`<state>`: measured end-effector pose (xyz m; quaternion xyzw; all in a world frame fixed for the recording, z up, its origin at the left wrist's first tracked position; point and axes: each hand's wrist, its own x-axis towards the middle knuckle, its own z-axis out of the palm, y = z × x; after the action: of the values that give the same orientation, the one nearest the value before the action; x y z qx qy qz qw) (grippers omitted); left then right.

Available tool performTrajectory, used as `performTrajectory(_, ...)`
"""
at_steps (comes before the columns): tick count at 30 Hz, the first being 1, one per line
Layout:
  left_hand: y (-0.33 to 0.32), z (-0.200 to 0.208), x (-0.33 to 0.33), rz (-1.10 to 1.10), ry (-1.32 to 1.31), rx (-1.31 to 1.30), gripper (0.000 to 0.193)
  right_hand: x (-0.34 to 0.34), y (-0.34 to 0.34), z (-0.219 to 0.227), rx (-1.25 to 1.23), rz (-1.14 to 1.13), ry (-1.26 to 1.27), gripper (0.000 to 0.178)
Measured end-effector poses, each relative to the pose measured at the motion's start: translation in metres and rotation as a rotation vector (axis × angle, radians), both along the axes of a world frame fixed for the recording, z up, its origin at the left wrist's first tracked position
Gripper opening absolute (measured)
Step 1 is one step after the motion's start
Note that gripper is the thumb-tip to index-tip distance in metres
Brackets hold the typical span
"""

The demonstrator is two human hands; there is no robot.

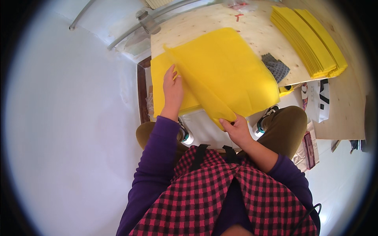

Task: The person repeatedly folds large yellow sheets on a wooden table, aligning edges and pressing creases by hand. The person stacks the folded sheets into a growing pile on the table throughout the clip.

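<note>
A large yellow sheet (pixel 232 67) of thin, fabric-like material lies over the near part of the table, its left side lifted and turned over in a slanting fold. My right hand (pixel 239 130) pinches the sheet's near corner between thumb and fingers. Beside the raised edge, my left hand (pixel 173 88) has its fingers stretched out and somewhat apart, with nothing seen in them. Under the fold, more flat yellow material (pixel 160 78) shows at the left; whether it is a separate sheet I cannot tell. The near edge hangs past the table toward my knees.
Two stacks of folded yellow pieces (pixel 305 41) lie at the far right of the wooden table (pixel 189 33). A grey cloth (pixel 275 67) sits by the sheet's right edge. A clear bottle (pixel 147 21) stands at the far left. A white bag (pixel 321 100) is below the table's right side.
</note>
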<state>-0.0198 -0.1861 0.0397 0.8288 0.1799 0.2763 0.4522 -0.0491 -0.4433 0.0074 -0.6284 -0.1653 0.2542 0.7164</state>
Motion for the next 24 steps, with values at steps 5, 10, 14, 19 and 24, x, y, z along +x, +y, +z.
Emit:
performTrajectory(5,0.038,0.002,0.025,-0.055,0.052,-0.031,0.065,-0.003,-0.002,0.01,0.03,-0.05,-0.122,0.02)
performTrajectory(10,0.084,0.012,0.05,-0.052,0.138,-0.24,0.087,0.0,-0.009,0.02,-0.094,-0.044,-0.38,0.022)
performTrajectory(14,0.111,0.018,0.06,-0.297,0.172,-0.178,0.094,0.002,-0.012,0.024,-0.139,-0.051,-0.516,0.02)
performTrajectory(19,0.131,0.023,0.075,-0.492,0.227,-0.218,0.09,0.006,-0.01,0.026,-0.167,-0.028,-0.626,0.024)
performTrajectory(24,0.144,0.025,0.093,-0.55,0.259,-0.027,0.081,0.009,-0.009,0.038,-0.195,-0.003,-0.664,0.02)
